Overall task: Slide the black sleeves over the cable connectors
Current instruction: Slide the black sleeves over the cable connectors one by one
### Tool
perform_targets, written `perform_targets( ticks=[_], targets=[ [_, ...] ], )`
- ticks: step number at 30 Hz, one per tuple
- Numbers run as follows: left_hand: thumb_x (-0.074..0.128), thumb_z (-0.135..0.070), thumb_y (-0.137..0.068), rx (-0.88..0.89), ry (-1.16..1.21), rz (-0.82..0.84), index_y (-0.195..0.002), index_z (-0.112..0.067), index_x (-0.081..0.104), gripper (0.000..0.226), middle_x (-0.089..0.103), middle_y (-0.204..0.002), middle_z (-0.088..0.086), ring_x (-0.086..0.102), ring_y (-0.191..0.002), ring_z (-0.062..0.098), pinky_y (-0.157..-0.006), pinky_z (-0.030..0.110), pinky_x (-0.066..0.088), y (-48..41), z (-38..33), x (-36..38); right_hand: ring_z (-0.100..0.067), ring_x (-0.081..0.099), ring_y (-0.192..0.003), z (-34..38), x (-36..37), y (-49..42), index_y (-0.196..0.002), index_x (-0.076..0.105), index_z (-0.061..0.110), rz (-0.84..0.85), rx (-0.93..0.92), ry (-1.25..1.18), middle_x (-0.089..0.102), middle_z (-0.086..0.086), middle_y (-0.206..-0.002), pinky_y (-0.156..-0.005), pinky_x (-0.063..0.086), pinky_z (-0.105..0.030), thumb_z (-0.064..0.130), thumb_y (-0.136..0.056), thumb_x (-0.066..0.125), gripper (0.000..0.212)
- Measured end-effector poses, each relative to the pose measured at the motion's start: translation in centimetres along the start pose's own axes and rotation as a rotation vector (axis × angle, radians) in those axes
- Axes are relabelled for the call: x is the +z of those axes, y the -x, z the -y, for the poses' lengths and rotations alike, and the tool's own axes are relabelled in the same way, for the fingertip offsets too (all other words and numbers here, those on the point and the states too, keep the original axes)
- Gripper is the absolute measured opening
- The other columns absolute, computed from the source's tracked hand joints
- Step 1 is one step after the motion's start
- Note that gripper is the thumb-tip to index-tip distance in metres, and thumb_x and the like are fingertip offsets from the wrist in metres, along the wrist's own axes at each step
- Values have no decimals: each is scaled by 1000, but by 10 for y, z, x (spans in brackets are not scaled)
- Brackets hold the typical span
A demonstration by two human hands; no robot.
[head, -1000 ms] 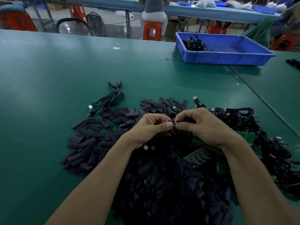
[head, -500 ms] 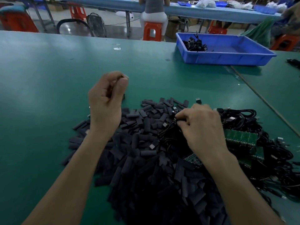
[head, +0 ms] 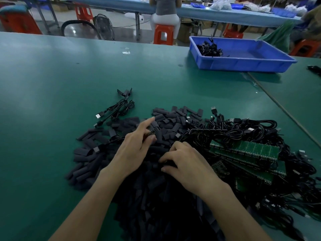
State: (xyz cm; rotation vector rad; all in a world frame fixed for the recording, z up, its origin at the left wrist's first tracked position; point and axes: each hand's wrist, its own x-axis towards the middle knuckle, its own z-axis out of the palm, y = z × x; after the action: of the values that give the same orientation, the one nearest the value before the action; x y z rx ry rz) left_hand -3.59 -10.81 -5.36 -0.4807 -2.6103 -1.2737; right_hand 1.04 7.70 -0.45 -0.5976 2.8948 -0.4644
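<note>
My left hand [head: 137,146] is over the middle of the pile of black sleeves [head: 170,117]. Its thumb and fingers pinch a small dark cable connector [head: 153,131] with a row of pins. My right hand [head: 188,165] rests lower on the pile, palm down. Its fingers are curled with the tips pressed among the sleeves, and whether it grips one is hidden. A tangle of black cables [head: 243,129] with USB plugs lies to the right, over green circuit boards [head: 246,152].
A small bundle of cables [head: 119,106] lies apart at the pile's upper left on the green table [head: 52,101]. A blue tray [head: 243,66] with some black cables stands at the far right. A person sits on an orange stool [head: 163,34] beyond the table.
My left hand, raised over the bundle at the upper left half a second ago, has come back to the pile's middle with a connector. My right hand has moved down onto the sleeves.
</note>
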Motion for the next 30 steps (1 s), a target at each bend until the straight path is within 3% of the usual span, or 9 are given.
perform_targets(
  ticks=[3, 5, 8, 11, 16, 19, 23, 26, 30],
  targets=[
    [63, -15, -99, -52, 36, -26, -115, -26, 51, 23, 70, -84, -16, 64, -80, -7, -71, 4, 43, 2, -1, 2, -14, 43, -114, -4, 5, 0, -118, 69, 32, -9, -14, -23, 49, 8, -111, -98, 41, -33, 38, -101, 55, 23],
    [67, -16, -96, -72, 66, -18, -97, -31, 51, 22, 69, -83, -13, 64, -75, -7, -68, 6, 45, 2, -2, 1, -13, 46, -111, -5, 11, -1, -115, 69, 28, -46, -12, -49, 51, 8, -111, -96, 43, -34, 35, -104, 50, 24],
    [71, -19, -93, -35, 34, -24, -97, -27, 62, 13, 65, -86, -18, 61, -83, -11, -72, 5, 44, 1, -6, 1, -5, 53, -92, -6, 20, -1, -107, 63, 28, -172, 40, -274, 55, 14, -102, -80, 48, -31, 31, -106, 45, 18],
    [72, -18, -92, 55, 16, -82, -104, -17, 73, 12, 67, -87, -21, 62, -89, -10, -78, 4, 45, -1, -12, 2, -15, 59, -70, -10, 30, 2, -95, 54, 39, -338, 151, -589, 61, 11, -82, -59, 49, -34, 29, -106, 45, 17],
    [73, -17, -91, 64, 37, -68, -106, -14, 77, 16, 75, -95, -7, 66, -90, -2, -79, 6, 47, 4, -10, 8, 5, 62, -94, -17, 39, 3, -105, 54, 55, -436, 184, -734, 65, 22, -96, -77, 45, -7, 25, -102, 55, 30],
    [73, -17, -91, 20, 77, -44, -109, -13, 76, 19, 72, -91, -13, 65, -84, -9, -76, 5, 46, 5, -6, 11, 5, 63, -98, -23, 40, 3, -109, 65, 47, -467, 196, -787, 66, 29, -103, -83, 47, -9, 24, -98, 62, 26],
    [71, -17, -92, -4, 110, -23, -110, -15, 75, 18, 69, -86, -16, 65, -74, -6, -70, 5, 46, 6, -2, 12, 5, 65, -99, -26, 40, 3, -113, 71, 34, -483, 233, -884, 70, 21, -103, -85, 52, -13, 23, -90, 74, 25],
    [70, -19, -93, 33, 95, -11, -110, -16, 76, 18, 69, -82, -19, 65, -70, 0, -67, 9, 48, 7, -1, 12, 11, 61, -105, -27, 40, 3, -113, 70, 35, -509, 244, -881, 68, 22, -111, -88, 47, -7, 30, -90, 72, 24],
    [65, -28, -93, 132, 66, 5, -111, -15, 76, 25, 64, -88, -31, 64, -76, -11, -70, 7, 48, 8, -5, 12, 13, 59, -107, -26, 42, 4, -107, 68, 40, -548, 235, -861, 66, 25, -110, -89, 44, -5, 38, -88, 69, 20]
  ],
)
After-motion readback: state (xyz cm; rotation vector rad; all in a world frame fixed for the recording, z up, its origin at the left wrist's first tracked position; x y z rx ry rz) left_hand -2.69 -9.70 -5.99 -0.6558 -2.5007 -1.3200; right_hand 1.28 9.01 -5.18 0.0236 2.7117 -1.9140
